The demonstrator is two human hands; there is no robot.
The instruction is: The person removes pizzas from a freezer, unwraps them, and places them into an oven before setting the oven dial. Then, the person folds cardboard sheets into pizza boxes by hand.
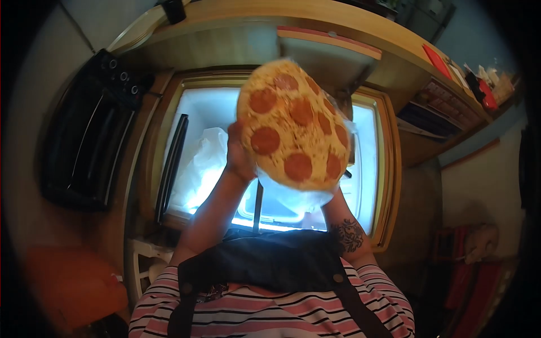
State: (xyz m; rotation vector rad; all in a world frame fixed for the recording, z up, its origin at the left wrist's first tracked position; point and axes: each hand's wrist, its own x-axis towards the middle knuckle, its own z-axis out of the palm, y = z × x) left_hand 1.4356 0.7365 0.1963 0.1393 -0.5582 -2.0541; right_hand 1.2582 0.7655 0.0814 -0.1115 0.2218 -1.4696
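A pepperoni pizza (304,121) in clear plastic wrap is tilted up in front of me, its topped face toward my head. My left hand (239,155) is closed on its left edge, thumb side showing and the other fingers hidden behind it. My right forearm reaches up to the pizza's lower right edge, but the pizza covers my right hand, so its fingers do not show. Beneath and behind the pizza is an open, brightly lit chest freezer (389,169). A white plastic bag (211,155) lies inside it, on the left.
A black toaster oven (79,152) stands to the left. Behind the freezer runs a wooden counter (236,17) with a black cup (173,10). Papers sit in a shelf at the right. An orange object (73,287) is at the lower left.
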